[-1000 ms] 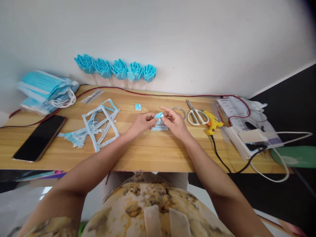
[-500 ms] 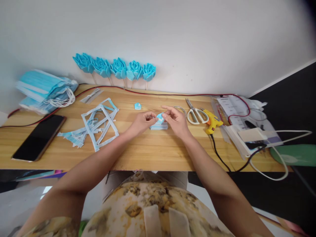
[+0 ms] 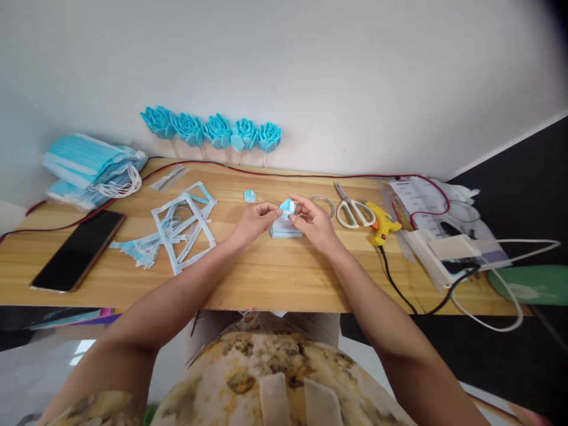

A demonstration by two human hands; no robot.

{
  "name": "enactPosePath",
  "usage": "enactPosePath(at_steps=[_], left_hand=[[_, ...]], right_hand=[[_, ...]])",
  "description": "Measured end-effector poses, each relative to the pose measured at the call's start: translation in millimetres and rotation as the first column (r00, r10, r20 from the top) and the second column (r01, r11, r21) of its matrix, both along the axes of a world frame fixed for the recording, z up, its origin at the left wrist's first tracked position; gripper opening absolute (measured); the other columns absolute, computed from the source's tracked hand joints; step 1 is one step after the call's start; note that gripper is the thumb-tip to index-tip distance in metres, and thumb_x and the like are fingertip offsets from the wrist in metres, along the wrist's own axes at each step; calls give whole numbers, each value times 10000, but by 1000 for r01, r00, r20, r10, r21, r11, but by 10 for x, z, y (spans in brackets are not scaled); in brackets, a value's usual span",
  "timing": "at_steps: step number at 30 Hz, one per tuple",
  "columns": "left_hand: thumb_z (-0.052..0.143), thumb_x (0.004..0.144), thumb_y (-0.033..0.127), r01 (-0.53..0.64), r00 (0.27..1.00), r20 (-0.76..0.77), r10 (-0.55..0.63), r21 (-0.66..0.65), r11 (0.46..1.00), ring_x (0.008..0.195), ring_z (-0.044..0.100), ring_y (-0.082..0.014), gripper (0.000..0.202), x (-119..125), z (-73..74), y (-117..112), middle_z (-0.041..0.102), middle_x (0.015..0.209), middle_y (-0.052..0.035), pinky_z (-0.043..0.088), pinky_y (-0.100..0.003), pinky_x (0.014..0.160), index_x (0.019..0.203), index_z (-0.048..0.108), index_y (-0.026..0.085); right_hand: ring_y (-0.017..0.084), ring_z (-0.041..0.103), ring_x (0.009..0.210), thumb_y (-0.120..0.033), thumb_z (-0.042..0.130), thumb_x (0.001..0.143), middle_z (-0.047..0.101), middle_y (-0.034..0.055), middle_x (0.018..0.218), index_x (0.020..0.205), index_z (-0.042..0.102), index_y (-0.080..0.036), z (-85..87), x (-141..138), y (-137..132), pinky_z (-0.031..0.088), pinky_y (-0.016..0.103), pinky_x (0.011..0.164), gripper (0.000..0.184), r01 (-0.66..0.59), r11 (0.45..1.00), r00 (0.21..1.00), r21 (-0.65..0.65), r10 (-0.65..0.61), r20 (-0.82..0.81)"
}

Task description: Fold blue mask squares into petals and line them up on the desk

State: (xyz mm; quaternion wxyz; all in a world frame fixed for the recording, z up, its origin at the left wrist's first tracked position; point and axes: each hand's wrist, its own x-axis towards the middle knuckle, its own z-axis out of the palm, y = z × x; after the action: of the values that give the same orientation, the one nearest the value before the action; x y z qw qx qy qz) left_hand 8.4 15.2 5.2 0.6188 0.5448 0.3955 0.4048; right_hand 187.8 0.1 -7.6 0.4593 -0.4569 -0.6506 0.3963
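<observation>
Left hand (image 3: 258, 222) and right hand (image 3: 314, 222) both pinching small blue piece (image 3: 287, 206), thumbs against fingers, at 12 o'clock of the stack (image 3: 286, 231). Two-sided pinch probably stops folds springing open. From the hands: scissors (image 3: 354, 212), glue gun (image 3: 382, 225) at 3 o'clock, likely for right-hand reach.

Small blue piece (image 3: 287, 206), folded, hand-held; pale-blue stack (image 3: 286, 230), close by
</observation>
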Motion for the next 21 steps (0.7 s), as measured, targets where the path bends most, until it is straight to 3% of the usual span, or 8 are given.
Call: enactPosePath(at_steps=[6,14,21], left_hand=[[667,725,476,-31,999,29,32,-19,999,452,333,-60,322,2,4,9,409,493,68,243,-215,460,740,598,162],[718,652,496,-26,1000,10,26,-17,1000,463,330,-54,369,4,48,3,429,504,66,261,-210,459,691,592,152],[654,701,539,34,998,-46,-32,36,999,463,348,-57,393,14,66,-21,435,515,63,283,-206,451,699,575,154]], right_hand=[[103,508,647,-251,608,786,521,-26,774,1257,559,-225,15,8,-5,436,221,555,474,8,1000,1000,10,-8,28],[129,551,681,-319,550,858,576,4,801,1248,576,-232,90,4,-55,468,257,606,401,-69,997,997,-40,70,26],[105,496,652,-284,628,805,519,-18,786,1218,601,-252,25,6,-32,419,230,575,415,1,999,1000,-44,1,29]])
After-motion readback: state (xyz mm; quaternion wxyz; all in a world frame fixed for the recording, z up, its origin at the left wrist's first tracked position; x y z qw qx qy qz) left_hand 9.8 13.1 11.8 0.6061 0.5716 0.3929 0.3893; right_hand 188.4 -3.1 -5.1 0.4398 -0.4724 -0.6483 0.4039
